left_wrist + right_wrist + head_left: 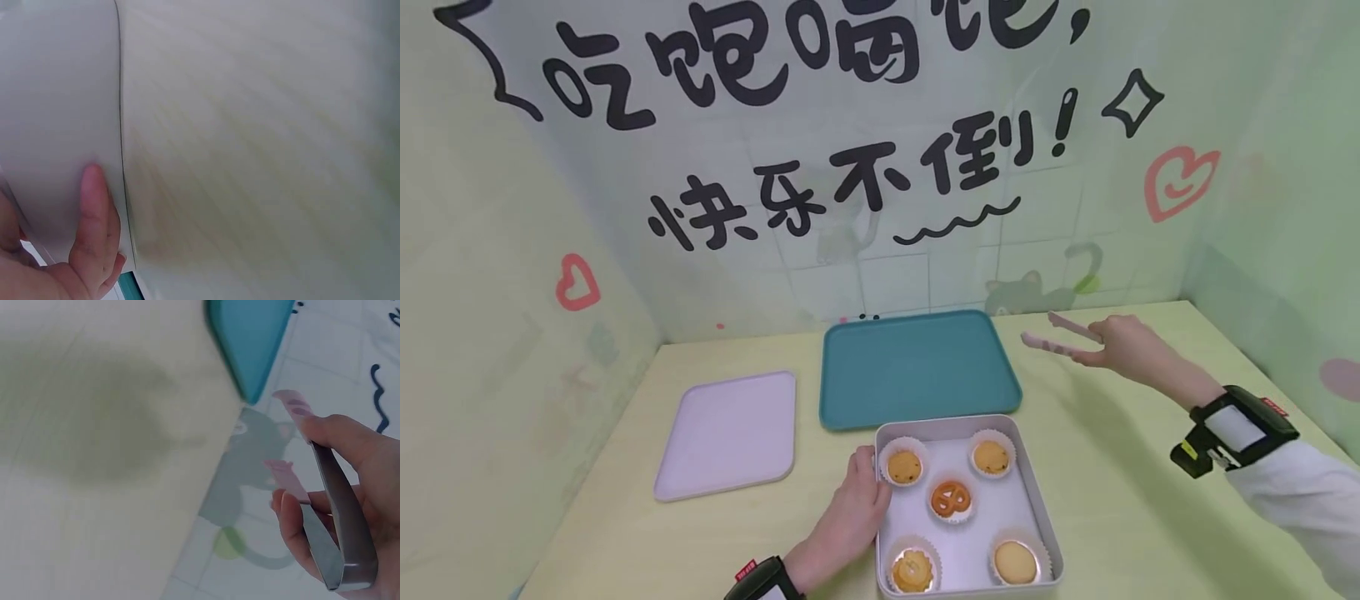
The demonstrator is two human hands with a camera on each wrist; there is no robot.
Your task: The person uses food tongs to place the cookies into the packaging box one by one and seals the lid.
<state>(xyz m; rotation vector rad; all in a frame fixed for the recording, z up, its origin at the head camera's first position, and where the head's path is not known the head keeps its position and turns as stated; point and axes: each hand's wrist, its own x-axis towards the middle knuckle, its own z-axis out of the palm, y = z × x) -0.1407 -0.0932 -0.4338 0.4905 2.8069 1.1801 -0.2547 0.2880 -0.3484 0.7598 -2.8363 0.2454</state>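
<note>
My left hand [850, 508] grips the left wall of a pale square baking tin [1045, 517], thumb at the rim and fingers against the outer side [62, 112]. In the tin sit paper cups with two speckled cookies [905, 467] at the back, a pretzel [951, 498] in the middle, a flower-shaped cookie [913, 571] at front left and a plain round cookie [1015, 562] at front right. My right hand [1131, 346] holds metal tongs [350, 531] with pink tips in the air, right of the teal tray [917, 367]. The tongs' arms stand apart with nothing between them.
A lilac tray [730, 437] lies on the left of the pale wooden table [1120, 500]. The teal tray is at the back, directly behind the tin. Printed wall sheets [850, 275] enclose the table at the back and both sides.
</note>
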